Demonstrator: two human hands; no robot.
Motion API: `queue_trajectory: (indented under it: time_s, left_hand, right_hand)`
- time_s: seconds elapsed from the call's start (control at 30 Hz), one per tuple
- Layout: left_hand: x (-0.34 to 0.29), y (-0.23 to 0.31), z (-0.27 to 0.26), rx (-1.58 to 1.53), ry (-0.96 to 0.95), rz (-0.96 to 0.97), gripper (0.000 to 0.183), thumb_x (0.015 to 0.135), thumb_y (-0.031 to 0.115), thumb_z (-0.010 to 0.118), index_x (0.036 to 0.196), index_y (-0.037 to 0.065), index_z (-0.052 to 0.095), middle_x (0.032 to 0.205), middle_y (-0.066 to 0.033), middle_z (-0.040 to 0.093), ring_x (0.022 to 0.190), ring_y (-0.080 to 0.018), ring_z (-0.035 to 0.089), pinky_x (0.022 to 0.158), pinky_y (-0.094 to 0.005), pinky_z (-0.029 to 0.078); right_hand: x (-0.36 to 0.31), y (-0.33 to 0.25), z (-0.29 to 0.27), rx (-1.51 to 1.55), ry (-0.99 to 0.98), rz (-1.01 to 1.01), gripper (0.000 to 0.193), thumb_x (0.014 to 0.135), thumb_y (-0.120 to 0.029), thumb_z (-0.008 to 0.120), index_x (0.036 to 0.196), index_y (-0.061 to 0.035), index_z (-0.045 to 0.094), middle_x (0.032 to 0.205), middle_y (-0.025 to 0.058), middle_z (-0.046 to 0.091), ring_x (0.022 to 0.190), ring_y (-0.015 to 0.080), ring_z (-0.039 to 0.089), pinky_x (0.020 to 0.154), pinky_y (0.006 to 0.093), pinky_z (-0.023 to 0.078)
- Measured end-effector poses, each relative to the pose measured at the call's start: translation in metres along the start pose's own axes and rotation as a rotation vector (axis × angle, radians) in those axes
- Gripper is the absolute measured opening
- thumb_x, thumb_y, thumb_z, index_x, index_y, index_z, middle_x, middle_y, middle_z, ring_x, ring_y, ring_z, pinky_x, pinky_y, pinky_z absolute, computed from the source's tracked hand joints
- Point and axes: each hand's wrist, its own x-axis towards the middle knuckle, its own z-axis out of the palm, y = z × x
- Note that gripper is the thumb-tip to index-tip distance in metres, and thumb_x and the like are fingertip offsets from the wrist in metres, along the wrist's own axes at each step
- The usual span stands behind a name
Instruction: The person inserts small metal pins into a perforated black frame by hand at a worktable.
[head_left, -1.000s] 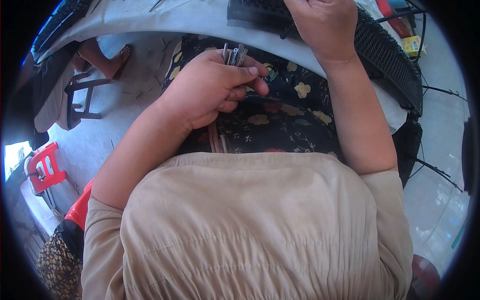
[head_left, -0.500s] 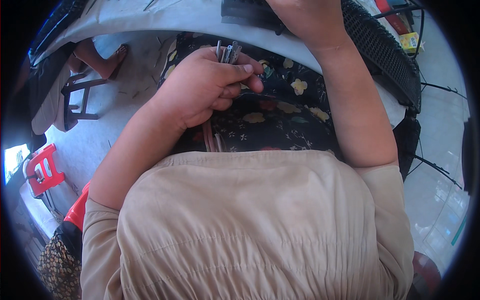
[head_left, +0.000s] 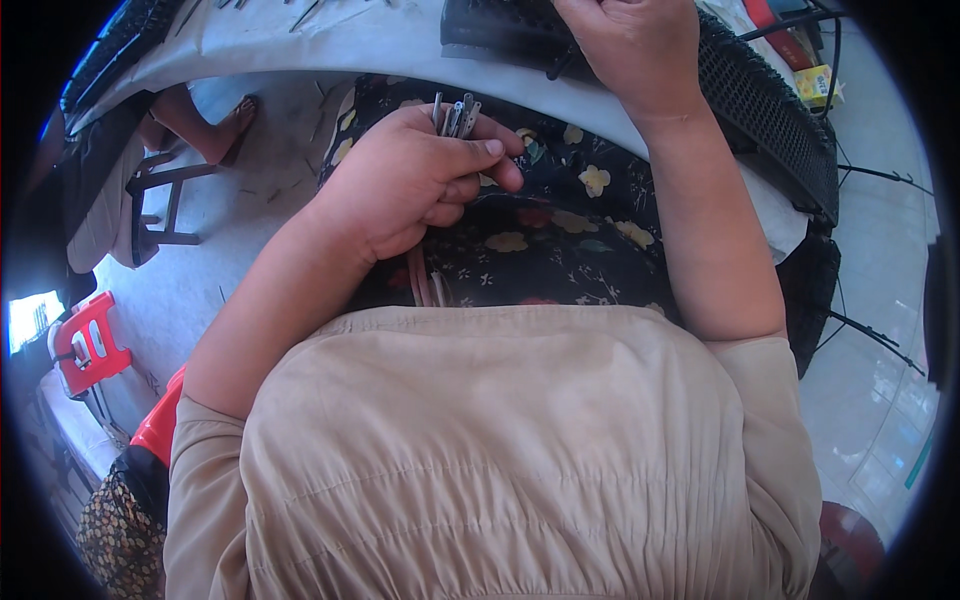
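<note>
My left hand [head_left: 405, 180] is closed round a bundle of thin grey metal rods [head_left: 456, 117] above my lap, their ends sticking up past the thumb and forefinger. Pinkish and white strands [head_left: 428, 282] hang below that fist; whether they belong to the bundle I cannot tell. My right hand [head_left: 640, 45] reaches over the table edge beside a black woven panel [head_left: 505, 30]. Its fingertips are cut off by the upper rim of the picture, so what they hold, if anything, is hidden.
Loose thin rods [head_left: 305, 15] lie on the pale-covered table [head_left: 270, 45]. A long black woven piece [head_left: 770, 115] borders my right forearm. At the left are another person's foot [head_left: 238, 128], a dark stool [head_left: 172, 205] and a red plastic seat [head_left: 92, 345]. A yellow packet [head_left: 815, 85] is at far right.
My right hand has come slightly nearer and to the right, showing more of itself. The left hand keeps its hold on the rods, almost still.
</note>
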Motion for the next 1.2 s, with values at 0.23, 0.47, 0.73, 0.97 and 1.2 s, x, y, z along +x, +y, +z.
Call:
queue_trajectory:
  time_s: [0.23, 0.47, 0.73, 0.97, 1.2]
  left_hand:
    - [0.0, 0.0, -0.001, 0.001, 0.001, 0.006, 0.02, 0.096, 0.005, 0.053, 0.113, -0.004, 0.059, 0.089, -0.0071, 0.065, 0.055, -0.0034, 0.041, 0.043, -0.0155, 0.03]
    - [0.001, 0.0, -0.001, 0.017, 0.011, 0.009, 0.019, 0.096, 0.005, 0.053, 0.112, -0.004, 0.059, 0.089, -0.0066, 0.065, 0.054, -0.0034, 0.04, 0.043, -0.0158, 0.03]
    - [0.001, 0.001, -0.001, 0.027, 0.005, 0.017, 0.019, 0.096, 0.005, 0.053, 0.112, -0.003, 0.059, 0.089, -0.0066, 0.066, 0.053, -0.0031, 0.041, 0.043, -0.0159, 0.03]
    - [0.0, 0.001, -0.003, 0.031, 0.004, 0.01, 0.019, 0.096, 0.005, 0.053, 0.112, -0.002, 0.06, 0.088, -0.0066, 0.066, 0.054, -0.0031, 0.042, 0.043, -0.016, 0.031]
    - [0.0, 0.001, -0.003, 0.035, 0.008, 0.016, 0.018, 0.096, 0.005, 0.053, 0.111, -0.002, 0.06, 0.088, -0.0066, 0.066, 0.054, -0.0033, 0.042, 0.043, -0.016, 0.03]
  right_hand:
    - [-0.004, -0.001, -0.003, -0.055, 0.025, -0.057, 0.02, 0.082, 0.0, 0.072, 0.102, 0.0008, 0.07, 0.092, 0.0133, 0.073, 0.082, 0.0176, 0.072, 0.071, 0.0272, 0.055]
    - [-0.006, -0.004, -0.005, -0.022, 0.006, 0.018, 0.019, 0.082, 0.002, 0.072, 0.101, 0.0013, 0.07, 0.091, 0.013, 0.073, 0.082, 0.0167, 0.072, 0.071, 0.0261, 0.055]
    - [-0.006, -0.004, -0.006, -0.001, -0.014, 0.083, 0.018, 0.085, 0.003, 0.069, 0.103, 0.0021, 0.069, 0.092, 0.0111, 0.073, 0.084, 0.0138, 0.07, 0.074, 0.0244, 0.054]
    - [-0.01, -0.002, -0.007, 0.003, 0.001, 0.094, 0.019, 0.085, 0.004, 0.069, 0.104, 0.0024, 0.069, 0.09, 0.01, 0.073, 0.084, 0.0125, 0.07, 0.075, 0.0239, 0.054]
    - [-0.015, -0.002, -0.01, -0.001, 0.03, 0.142, 0.017, 0.086, 0.004, 0.069, 0.103, 0.0026, 0.069, 0.089, 0.0095, 0.073, 0.082, 0.0109, 0.069, 0.073, 0.0222, 0.053]
